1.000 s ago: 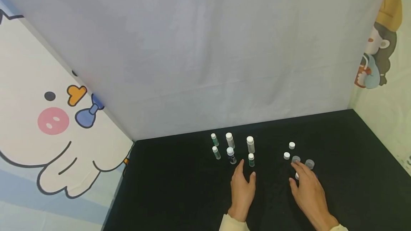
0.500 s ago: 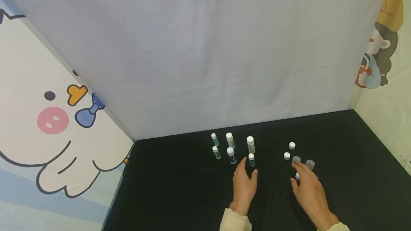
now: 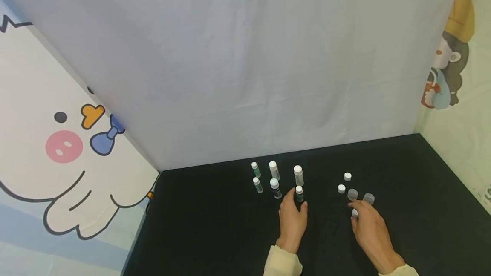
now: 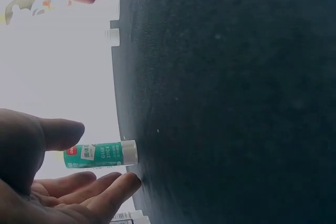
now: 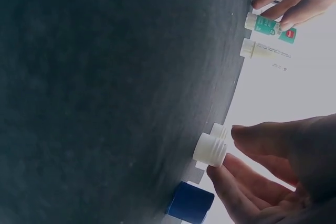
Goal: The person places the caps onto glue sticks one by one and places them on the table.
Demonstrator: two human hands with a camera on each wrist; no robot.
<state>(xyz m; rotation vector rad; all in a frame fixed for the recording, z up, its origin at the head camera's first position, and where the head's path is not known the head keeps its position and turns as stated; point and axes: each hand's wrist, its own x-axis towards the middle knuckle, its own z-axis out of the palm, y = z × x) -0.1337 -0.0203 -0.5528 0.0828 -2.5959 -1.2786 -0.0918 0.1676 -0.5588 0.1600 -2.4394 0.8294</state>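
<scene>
My left hand [image 3: 292, 221] surrounds a small green glue stick [image 4: 100, 154] with a white end. In the left wrist view its thumb stands on one side and its fingers on the other, with gaps showing between them and the stick. My right hand [image 3: 371, 228] is at a white ribbed cap [image 5: 210, 149], partly hidden by the fingers in the head view. In the right wrist view one fingertip is at the cap's edge, while the thumb stands slightly apart. A dark blue cap [image 5: 190, 203] is close beside that cap.
Clear glue sticks [image 3: 298, 176] with white ends and more green ones [image 3: 258, 185] stand around the left hand. Beyond the right hand are white caps [image 3: 341, 189] and translucent round caps [image 3: 369, 199]. The black table [image 3: 215, 225] meets a pale cloth [image 3: 245, 97] at the back.
My right thumb and fingers have drawn closer around the white cap. My left hand has shifted slightly to the right around the green glue stick, then stayed nearly still.
</scene>
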